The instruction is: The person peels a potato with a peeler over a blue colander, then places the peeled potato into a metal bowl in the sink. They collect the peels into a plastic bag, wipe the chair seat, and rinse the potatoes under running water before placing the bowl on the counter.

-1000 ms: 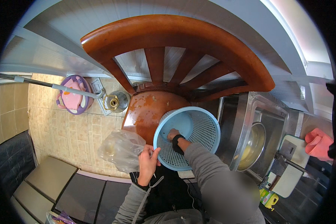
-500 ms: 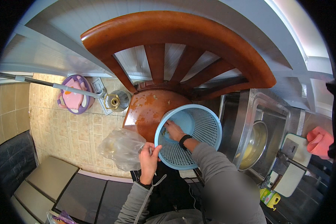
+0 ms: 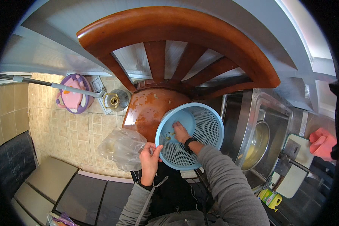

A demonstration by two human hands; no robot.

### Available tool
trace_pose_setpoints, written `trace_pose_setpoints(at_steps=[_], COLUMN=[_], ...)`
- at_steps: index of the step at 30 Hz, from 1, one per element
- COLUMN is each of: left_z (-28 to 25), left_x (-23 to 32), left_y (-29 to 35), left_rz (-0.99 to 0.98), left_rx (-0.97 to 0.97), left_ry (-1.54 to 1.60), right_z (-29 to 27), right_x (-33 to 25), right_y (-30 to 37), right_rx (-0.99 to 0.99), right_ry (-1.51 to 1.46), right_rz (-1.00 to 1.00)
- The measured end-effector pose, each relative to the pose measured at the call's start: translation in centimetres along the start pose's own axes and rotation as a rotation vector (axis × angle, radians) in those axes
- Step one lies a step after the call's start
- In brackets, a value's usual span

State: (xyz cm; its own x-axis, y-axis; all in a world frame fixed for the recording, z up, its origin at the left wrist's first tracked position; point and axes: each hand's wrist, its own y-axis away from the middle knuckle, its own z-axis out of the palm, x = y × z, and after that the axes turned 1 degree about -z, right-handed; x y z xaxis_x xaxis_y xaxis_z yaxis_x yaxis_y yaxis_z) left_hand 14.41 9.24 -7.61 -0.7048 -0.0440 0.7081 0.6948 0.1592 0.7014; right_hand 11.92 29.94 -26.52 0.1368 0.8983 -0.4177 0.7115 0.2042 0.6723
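A light blue plastic basket (image 3: pixel 211 141) with perforated sides is tilted toward me at the front of a wooden chair seat (image 3: pixel 145 109). My left hand (image 3: pixel 149 162) pinches its left rim, right beside a clear, crumpled plastic bag (image 3: pixel 122 148); whether those fingers also hold the bag is unclear. Inside the basket, my right hand (image 3: pixel 181 133) reaches to the bottom with fingers bunched together, and its fingertips are partly hidden. Small yellowish-brown scraps (image 3: pixel 168 138) lie on the basket's bottom next to this hand.
The chair's curved back (image 3: pixel 177 22) rises beyond the basket. To the right, a steel sink (image 3: pixel 252 113) holds a metal bowl (image 3: pixel 258 145), with a cleaver (image 3: pixel 290 160) on a cutting board (image 3: pixel 295 182) beyond. Left stand a glass jug (image 3: pixel 118 101) and a pink-and-purple child's seat (image 3: pixel 73 94).
My right hand has shifted to the right and deeper within the basket, uncovering scraps on its bottom. The left hand stays at the rim.
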Motion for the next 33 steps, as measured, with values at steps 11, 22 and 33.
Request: trace_pose_setpoints(at_steps=[11, 22, 33], left_z=[-0.2, 0.3, -3.2], left_x=[0.0, 0.3, -1.6], left_y=[0.0, 0.0, 0.8], left_rz=[-0.046, 0.012, 0.109], left_rx=[0.017, 0.006, 0.092], left_ry=[-0.021, -0.086, -0.155], right_z=[3.2, 4.2, -3.6], right_x=[-0.3, 2.2, 0.2], right_y=[-0.1, -1.2, -0.2], right_rx=[-0.217, -0.472, -0.312], right_ry=[-0.231, -0.482, -0.919], right_rz=[-0.077, 0.134, 0.13])
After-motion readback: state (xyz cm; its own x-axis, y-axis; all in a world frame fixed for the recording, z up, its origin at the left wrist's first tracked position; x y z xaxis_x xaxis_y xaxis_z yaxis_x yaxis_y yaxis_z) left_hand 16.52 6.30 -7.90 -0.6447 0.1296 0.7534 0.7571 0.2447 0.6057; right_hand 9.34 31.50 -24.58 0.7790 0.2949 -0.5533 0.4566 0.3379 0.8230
